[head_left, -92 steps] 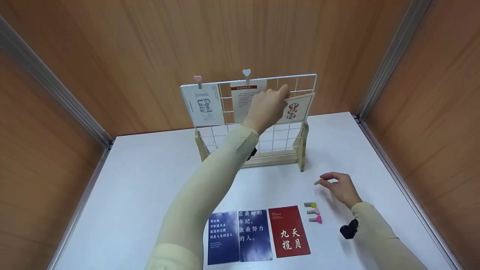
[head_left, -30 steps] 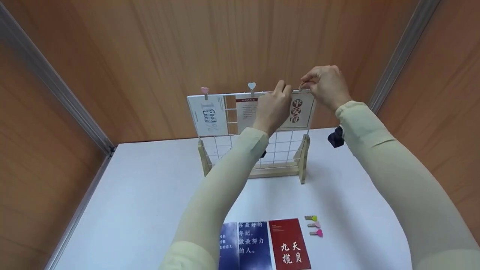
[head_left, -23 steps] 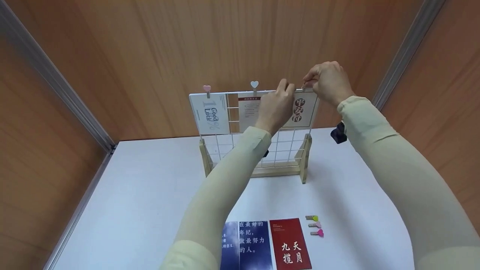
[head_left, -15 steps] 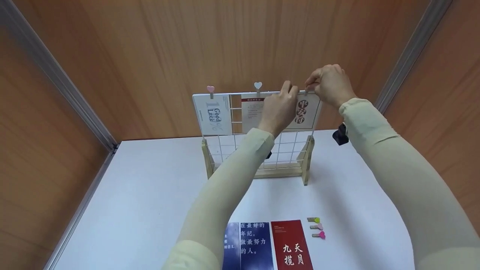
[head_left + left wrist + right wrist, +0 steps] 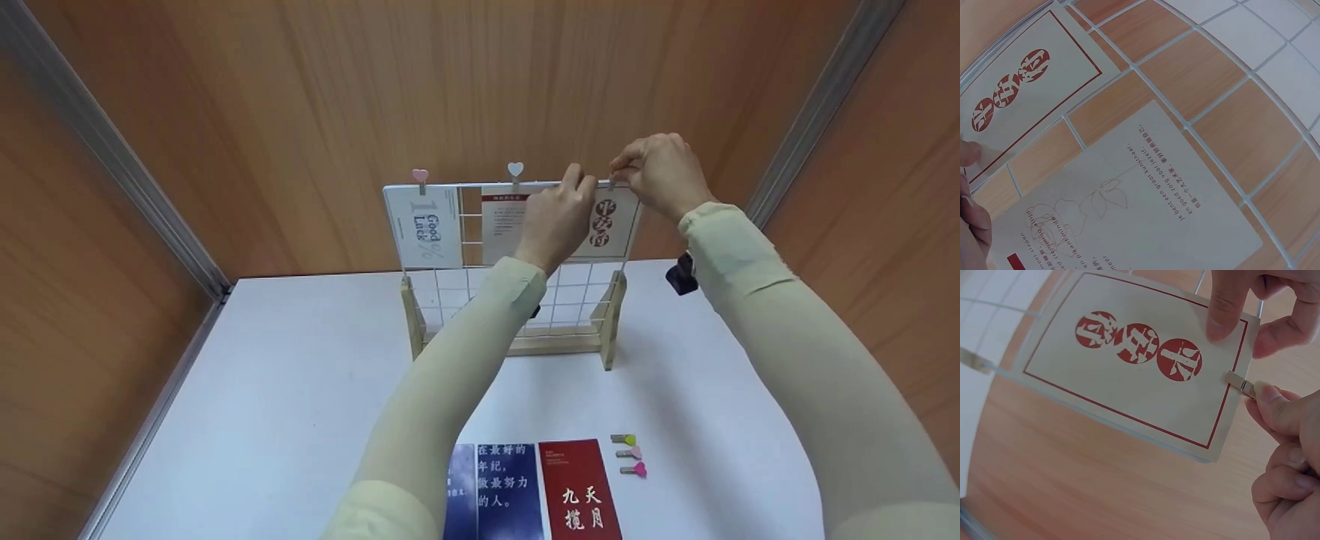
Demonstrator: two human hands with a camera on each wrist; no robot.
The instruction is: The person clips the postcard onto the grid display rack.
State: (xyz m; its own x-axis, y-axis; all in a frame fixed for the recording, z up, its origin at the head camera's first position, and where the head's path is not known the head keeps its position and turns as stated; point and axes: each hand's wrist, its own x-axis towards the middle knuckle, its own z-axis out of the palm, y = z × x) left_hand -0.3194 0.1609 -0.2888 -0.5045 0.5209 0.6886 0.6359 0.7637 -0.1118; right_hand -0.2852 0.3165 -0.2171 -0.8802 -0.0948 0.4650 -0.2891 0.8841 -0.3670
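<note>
A cream card (image 5: 1129, 410) with red round characters lies upright against the top right of a white wire grid rack (image 5: 574, 289). My left hand (image 5: 556, 217) pinches its upper left part, with the thumb on the front in the right wrist view. My right hand (image 5: 664, 171) pinches a small wooden clothespin (image 5: 1241, 385) between thumb and index finger, its jaws over the card's top edge. The ornament end of the clothespin is hidden by the fingers. Beside it hang a "Good Luck" card (image 5: 425, 232) and a text card (image 5: 1145, 197), the latter partly behind my left hand.
On the white table (image 5: 300, 390) lie two blue cards (image 5: 510, 487), a red card (image 5: 577, 480) and three heart clothespins (image 5: 628, 454). Pink (image 5: 421, 176) and white (image 5: 515, 170) heart clothespins hold the hung cards. Wood panels (image 5: 337, 90) stand close behind.
My right hand has risen from the table to the rack's top edge with the clothespin. The cream card, tilted earlier, is now straight under my left hand. In the last half second little moved.
</note>
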